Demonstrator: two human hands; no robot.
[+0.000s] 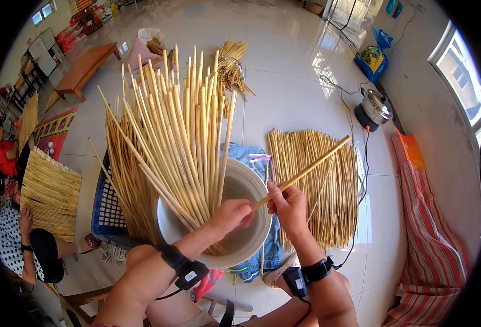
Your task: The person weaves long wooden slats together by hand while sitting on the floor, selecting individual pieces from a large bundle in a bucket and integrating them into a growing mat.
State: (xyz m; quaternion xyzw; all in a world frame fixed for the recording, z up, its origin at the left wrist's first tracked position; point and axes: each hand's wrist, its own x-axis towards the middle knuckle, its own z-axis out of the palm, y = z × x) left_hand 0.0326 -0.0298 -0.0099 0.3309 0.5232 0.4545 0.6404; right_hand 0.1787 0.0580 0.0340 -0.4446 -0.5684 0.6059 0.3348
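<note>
Your left hand (234, 217) grips the reed stalk (319, 156) by its near end, your right hand (287, 204) pinches it just beyond, and its long axis slants forward-right from both grips.

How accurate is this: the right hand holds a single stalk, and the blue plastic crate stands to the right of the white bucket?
One thing is off: the head view shows the blue plastic crate to the left of the white bucket. The right hand does hold a single stalk.
</note>
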